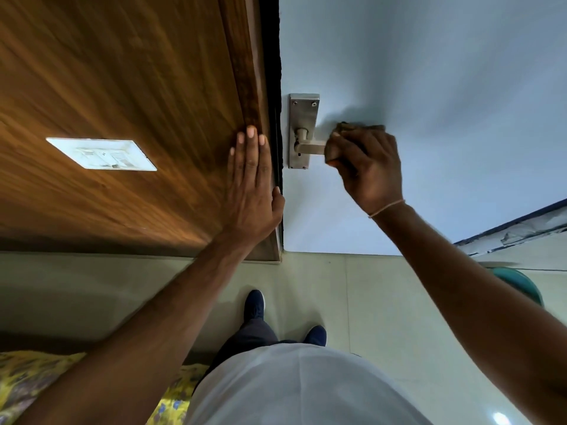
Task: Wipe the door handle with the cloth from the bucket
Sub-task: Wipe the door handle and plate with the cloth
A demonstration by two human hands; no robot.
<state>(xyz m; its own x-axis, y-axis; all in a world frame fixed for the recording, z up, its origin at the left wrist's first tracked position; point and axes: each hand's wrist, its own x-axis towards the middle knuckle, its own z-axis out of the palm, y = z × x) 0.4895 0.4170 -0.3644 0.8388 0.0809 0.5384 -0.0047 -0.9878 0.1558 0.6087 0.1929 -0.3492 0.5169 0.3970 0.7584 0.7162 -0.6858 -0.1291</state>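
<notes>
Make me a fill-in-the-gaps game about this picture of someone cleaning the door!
1. The right hand presses a cloth on the door ____.
2. The left hand lies flat on the ____ panel.
3. The switch plate on that panel is ____ in colour.
4. The person's shoes are dark ____.

Missing words: handle; wooden; white; blue

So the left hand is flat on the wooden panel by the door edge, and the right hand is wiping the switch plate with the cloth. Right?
Not quite. In the head view, the right hand holds the cloth on the door handle, not the switch plate. The left hand does lie flat on the wooden panel.
</notes>
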